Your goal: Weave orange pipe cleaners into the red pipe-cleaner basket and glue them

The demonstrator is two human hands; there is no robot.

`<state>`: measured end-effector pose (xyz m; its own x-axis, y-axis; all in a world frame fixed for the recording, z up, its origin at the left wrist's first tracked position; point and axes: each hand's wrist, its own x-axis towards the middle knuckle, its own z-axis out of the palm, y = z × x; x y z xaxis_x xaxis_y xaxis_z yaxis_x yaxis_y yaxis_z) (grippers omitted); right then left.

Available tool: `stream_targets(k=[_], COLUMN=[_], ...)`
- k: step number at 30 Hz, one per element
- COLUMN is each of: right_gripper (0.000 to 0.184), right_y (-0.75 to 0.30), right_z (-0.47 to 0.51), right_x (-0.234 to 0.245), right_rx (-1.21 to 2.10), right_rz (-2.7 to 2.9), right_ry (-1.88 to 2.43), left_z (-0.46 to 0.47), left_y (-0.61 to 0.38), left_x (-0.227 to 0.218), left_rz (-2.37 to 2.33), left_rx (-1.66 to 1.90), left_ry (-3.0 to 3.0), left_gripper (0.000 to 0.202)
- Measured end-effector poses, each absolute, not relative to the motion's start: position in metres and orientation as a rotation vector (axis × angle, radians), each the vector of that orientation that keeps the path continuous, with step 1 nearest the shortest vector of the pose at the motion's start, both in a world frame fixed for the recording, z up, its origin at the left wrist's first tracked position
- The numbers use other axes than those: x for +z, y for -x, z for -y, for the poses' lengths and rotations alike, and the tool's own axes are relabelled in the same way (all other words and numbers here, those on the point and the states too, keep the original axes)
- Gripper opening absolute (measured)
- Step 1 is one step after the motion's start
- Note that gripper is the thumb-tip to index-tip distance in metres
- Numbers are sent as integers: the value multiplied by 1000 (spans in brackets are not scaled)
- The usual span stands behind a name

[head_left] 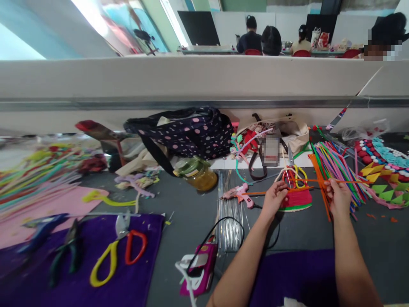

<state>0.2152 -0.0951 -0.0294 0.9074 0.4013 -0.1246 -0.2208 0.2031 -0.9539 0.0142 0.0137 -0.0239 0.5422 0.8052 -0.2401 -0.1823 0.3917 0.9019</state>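
My left hand [275,198] is closed, its fingers pinching orange pipe cleaners. One orange pipe cleaner [308,180] runs level between both hands and sticks out past the right one. A second orange pipe cleaner [257,193] passes through the left hand and pokes out on both sides. My right hand [338,197] pinches the level one between thumb and fingers. Beneath them lies a red piece with a green edge [298,202], with red-and-yellow-handled scissors [300,177] just behind. Beside the right hand, more orange pipe cleaners [326,204] rest along a multicoloured bundle [341,166].
A pink glue gun [236,192] and clear, shiny strips [228,230] lie left of my hands. A magenta power strip [200,268], a glass jar [201,177] and a dotted bag [191,132] are farther left. Scissors [111,251] and pliers [68,247] lie on purple cloth [128,290].
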Motion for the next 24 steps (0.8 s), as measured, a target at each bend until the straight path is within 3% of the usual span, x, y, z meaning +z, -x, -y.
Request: stream_targets(k=[13,19,24], right_gripper=[36,37,34], right_y=[-213,-216,-218], right_z=[89,85,83], right_x=[-37,-43,-45], right_rx=[587,601,632], right_rz=[120,111,82], right_ry=[1248,1259,1254], left_z=[-14,-26,-33], left_y=[-20,-22,-33], left_x=[-29,-24,-17], left_rz=[-724,-918,-1128], left_rx=[665,752,415], left_ry=[-1017,-1862,-2377], left_gripper=[57,26,23])
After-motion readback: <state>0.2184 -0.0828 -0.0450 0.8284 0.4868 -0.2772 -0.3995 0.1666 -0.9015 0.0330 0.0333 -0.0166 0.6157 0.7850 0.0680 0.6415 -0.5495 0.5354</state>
